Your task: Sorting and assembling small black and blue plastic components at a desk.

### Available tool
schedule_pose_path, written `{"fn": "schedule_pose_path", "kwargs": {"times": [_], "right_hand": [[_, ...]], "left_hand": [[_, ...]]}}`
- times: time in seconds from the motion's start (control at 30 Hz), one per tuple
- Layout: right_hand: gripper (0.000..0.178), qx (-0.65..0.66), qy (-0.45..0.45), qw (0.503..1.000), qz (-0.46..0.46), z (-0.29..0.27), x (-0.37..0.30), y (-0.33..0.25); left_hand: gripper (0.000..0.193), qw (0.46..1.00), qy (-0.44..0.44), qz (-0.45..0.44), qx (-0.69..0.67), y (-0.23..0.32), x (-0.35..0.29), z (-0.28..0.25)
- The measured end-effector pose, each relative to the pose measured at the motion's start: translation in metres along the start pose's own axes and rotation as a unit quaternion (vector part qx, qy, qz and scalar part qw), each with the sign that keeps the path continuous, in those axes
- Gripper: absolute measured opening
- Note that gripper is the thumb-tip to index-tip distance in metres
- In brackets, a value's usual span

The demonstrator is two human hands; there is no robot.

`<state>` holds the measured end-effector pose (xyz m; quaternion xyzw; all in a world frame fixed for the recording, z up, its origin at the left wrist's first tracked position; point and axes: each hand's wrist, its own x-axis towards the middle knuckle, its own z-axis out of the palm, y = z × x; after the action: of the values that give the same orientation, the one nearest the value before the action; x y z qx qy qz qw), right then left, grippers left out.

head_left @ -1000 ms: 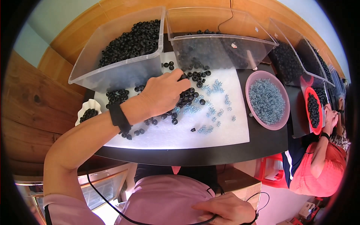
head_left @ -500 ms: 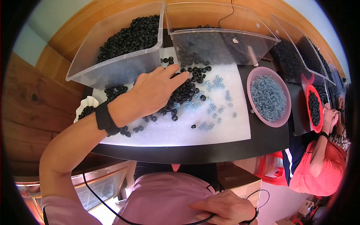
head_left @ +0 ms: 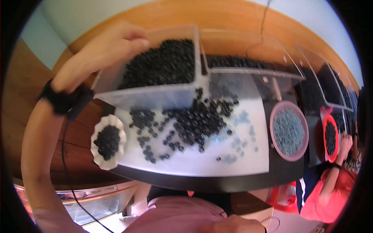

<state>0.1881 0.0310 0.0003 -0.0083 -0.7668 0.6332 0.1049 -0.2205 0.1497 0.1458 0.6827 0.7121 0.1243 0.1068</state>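
Black beads (head_left: 161, 64), heaped in a clear plastic bin (head_left: 143, 97), lie just beside the left fingertips, to their right and nearer the body; motion blur merges single beads. Left hand (head_left: 110, 44) is over the bin's far left part, covering some of the rim. Its fingers look bent, thumb near them; cannot tell whether they pinch a bead, grip the rim or are bare. Black wristband (head_left: 64, 99) behind those fingers, blurred.

Nearer the body than the fingers: loose black pile (head_left: 198, 122) on a white sheet (head_left: 194, 165), sheet's far edge hidden by the bins. Pale blue pieces (head_left: 241, 116) right of the pile, shapes smeared. Scalloped white dish (head_left: 104, 164) with black beads, straight toward the body from the left fingers.

Well right of them: second clear bin (head_left: 248, 81), pink bowl (head_left: 306, 136) of blue pieces, co-worker's hand (head_left: 345, 143) by a red bowl (head_left: 325, 149).

Right hand (head_left: 237, 225) cut by the lower edge, finger state cannot tell.
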Motion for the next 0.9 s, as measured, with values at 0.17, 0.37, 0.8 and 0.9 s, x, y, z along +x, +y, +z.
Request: {"fn": "schedule_pose_path", "kwargs": {"times": [0.17,0.37,0.8,0.9], "right_hand": [[0.035,0.006,-0.027,0.998,0.049,-0.001,0.024,0.001],[0.033,0.03,0.023,0.998,0.056,-0.02,0.041,0.011],[0.035,0.017,0.025,0.996,0.083,-0.041,0.046,0.025],[0.036,0.012,0.019,0.997,0.07,-0.04,0.047,0.026]], "left_hand": [[0.026,0.978,-0.206,-0.042,0.016,-0.083,0.065,0.007],[0.047,0.938,-0.331,-0.102,0.024,-0.098,0.102,0.057],[0.066,0.966,-0.233,0.093,-0.055,-0.062,0.091,0.082],[0.073,0.972,-0.232,0.035,0.022,-0.041,0.077,0.1]]}}
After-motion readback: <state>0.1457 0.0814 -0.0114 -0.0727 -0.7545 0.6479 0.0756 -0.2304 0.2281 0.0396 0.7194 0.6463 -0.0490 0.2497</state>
